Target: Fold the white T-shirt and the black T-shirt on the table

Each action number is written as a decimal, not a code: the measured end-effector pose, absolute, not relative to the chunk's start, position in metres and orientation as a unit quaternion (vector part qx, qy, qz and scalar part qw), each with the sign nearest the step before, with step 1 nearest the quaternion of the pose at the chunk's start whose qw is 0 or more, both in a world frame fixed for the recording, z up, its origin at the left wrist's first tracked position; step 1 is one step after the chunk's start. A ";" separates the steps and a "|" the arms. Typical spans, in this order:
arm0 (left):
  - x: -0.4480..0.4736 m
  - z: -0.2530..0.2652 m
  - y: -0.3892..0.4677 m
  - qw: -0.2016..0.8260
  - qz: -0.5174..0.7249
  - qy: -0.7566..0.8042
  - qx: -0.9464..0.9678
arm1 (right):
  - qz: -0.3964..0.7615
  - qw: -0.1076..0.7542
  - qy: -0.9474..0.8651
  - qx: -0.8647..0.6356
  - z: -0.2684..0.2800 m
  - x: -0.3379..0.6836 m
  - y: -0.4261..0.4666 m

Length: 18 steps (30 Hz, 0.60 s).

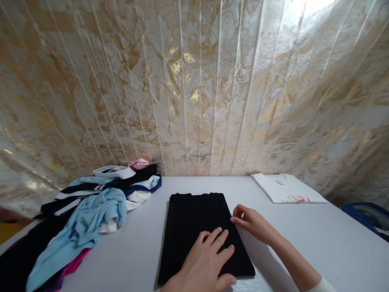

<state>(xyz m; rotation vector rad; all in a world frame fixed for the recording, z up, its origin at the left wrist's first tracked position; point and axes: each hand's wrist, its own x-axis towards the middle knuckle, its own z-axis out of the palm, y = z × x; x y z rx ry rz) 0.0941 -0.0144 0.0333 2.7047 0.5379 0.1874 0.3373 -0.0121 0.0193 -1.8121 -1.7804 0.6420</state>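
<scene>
A black garment (190, 223), folded into a neat rectangle, lies flat on the white table in front of me. My left hand (209, 255) rests palm down on its lower right part, fingers spread and thumb out to the right. At the garment's right edge is my right hand (247, 221), its thumb and fingers curled into a pinch. Its fingertips meet that edge; whether any cloth is between them I cannot make out.
A loose heap of clothes (82, 219), light blue, black, white and pink, covers the table's left side. A folded white T-shirt (287, 188) lies at the back right. Beyond the right edge sits something blue (366, 219). A shiny gold-patterned curtain (194, 89) hangs behind.
</scene>
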 end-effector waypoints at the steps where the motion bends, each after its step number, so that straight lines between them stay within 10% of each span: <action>1: 0.094 0.032 -0.014 0.187 0.067 0.191 0.961 | 0.215 0.240 -0.661 -0.678 0.019 0.334 -0.013; 18: 0.049 0.039 0.020 0.231 0.214 0.377 0.871 | 0.204 0.259 -0.650 -0.685 0.032 0.345 -0.018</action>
